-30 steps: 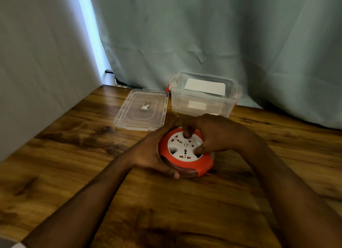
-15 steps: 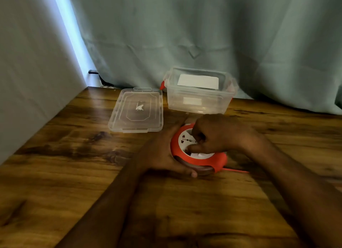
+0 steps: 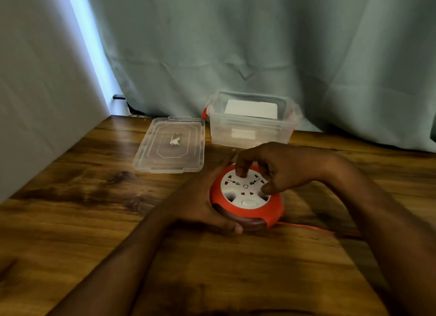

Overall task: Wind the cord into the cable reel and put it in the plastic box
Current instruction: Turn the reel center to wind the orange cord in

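- The cable reel (image 3: 246, 199) sits on the table (image 3: 94, 221), just in front of the plastic box (image 3: 251, 124).
- It looks hard, smooth and light.
- The left hand (image 3: 200, 205) hugs its side; hold it there.
- The right hand (image 3: 271, 167) presses fingertips into the white top.
- A second ago no cord (image 3: 306, 227) showed; now it trails right of the grip.

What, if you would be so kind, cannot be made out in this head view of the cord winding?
- Thin orange cord: its far end and plug are hidden behind the right forearm.
- Round orange and white plastic cable reel: the left hand covers its left side.
- Clear plastic box: the white pieces seen through its walls are unidentifiable.
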A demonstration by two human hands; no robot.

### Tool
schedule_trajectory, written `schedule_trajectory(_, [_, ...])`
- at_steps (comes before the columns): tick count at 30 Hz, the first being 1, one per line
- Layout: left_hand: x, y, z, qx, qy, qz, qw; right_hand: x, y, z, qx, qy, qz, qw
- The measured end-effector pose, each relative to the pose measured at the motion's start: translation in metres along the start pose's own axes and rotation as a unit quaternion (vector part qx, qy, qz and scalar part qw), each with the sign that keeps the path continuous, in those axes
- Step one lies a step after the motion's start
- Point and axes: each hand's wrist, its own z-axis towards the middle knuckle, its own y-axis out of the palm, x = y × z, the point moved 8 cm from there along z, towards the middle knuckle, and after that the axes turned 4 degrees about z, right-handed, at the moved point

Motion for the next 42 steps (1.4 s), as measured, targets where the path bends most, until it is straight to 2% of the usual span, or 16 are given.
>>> schedule_trajectory(4, [0.007,-0.002,-0.001,0.0,0.012,-0.002,1.0,0.001,-0.003,-0.001,-0.007,-0.002,0.007,1.0])
schedule_trajectory(9, [-0.001,-0.003,0.002,0.007,-0.01,0.004,1.0,0.004,0.003,0.004,-0.002,0.017,-0.037,0.999])
schedule_trajectory(14, [-0.01,-0.011,0.005,-0.027,-0.021,0.031,0.999,0.002,-0.002,0.004,0.021,0.009,-0.066,0.998])
schedule_trajectory(27, [-0.007,-0.011,0.0,-0.021,0.021,0.034,0.999,-0.005,0.001,0.001,0.062,0.015,-0.15,0.987])
schedule_trajectory(37, [-0.008,-0.009,0.001,-0.024,0.014,0.037,0.999,-0.004,0.013,0.015,0.063,0.019,-0.098,0.993])
schedule_trajectory(42, [-0.011,-0.01,0.002,-0.022,-0.001,0.043,0.999,-0.004,-0.006,0.004,0.067,0.006,-0.119,0.991])
